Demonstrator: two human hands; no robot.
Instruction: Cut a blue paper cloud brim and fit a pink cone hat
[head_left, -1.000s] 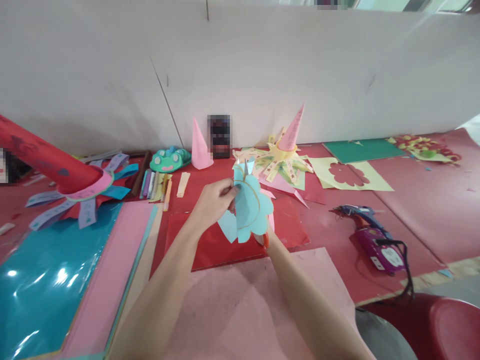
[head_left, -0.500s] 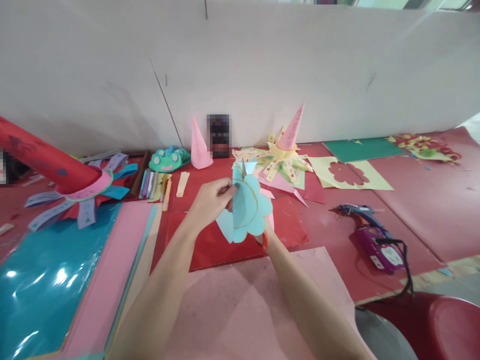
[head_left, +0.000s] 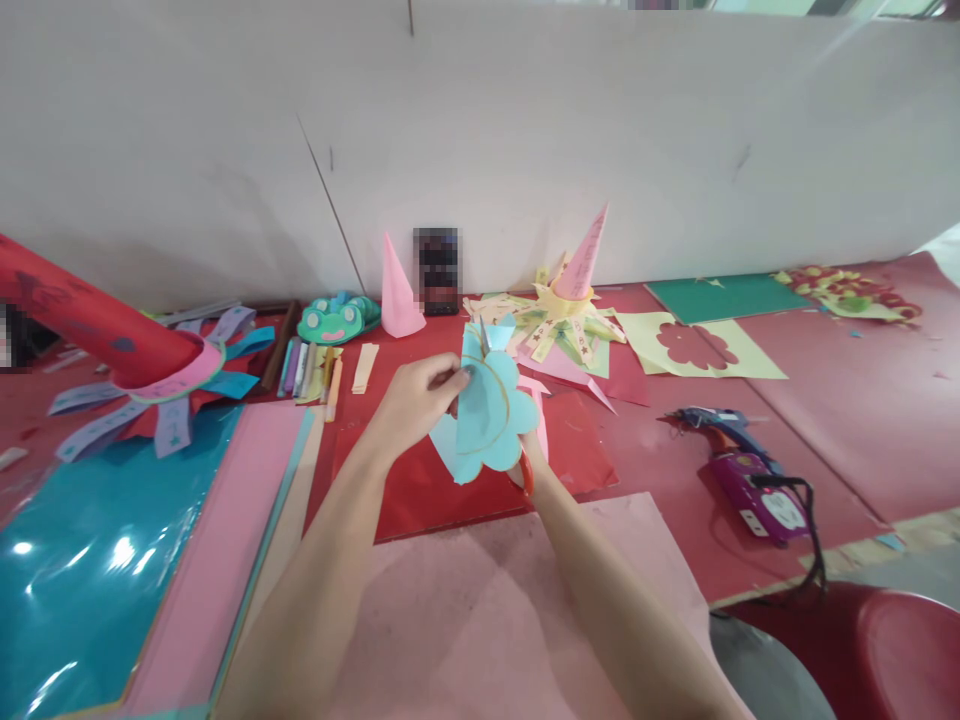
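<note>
Between my hands is a light blue sheet of paper (head_left: 484, 415) with a scalloped right edge and a curved brownish line drawn on it. My left hand (head_left: 431, 390) pinches the sheet at its left edge, thumb on the near face. My right hand (head_left: 531, 450) is mostly hidden behind the paper, closed on a pair of scissors (head_left: 528, 474) with orange-red handles. The blade tips show above the paper's upper edge, beside an uncut flap. Below lies a red sheet (head_left: 420, 500) on the table.
Pink paper cones (head_left: 400, 300), a green frog case (head_left: 330, 320) and a phone (head_left: 437, 270) stand along the wall. Yellow paper (head_left: 637, 350) with a flower-shaped hole lies right, near a glue gun (head_left: 731, 425) and purple power strip (head_left: 761, 500). A red paper tube (head_left: 97, 320) lies left.
The blue paper has shifted slightly left and turned a little. More of the orange-red scissor handle shows at its lower right. The tips have shifted slightly left.
</note>
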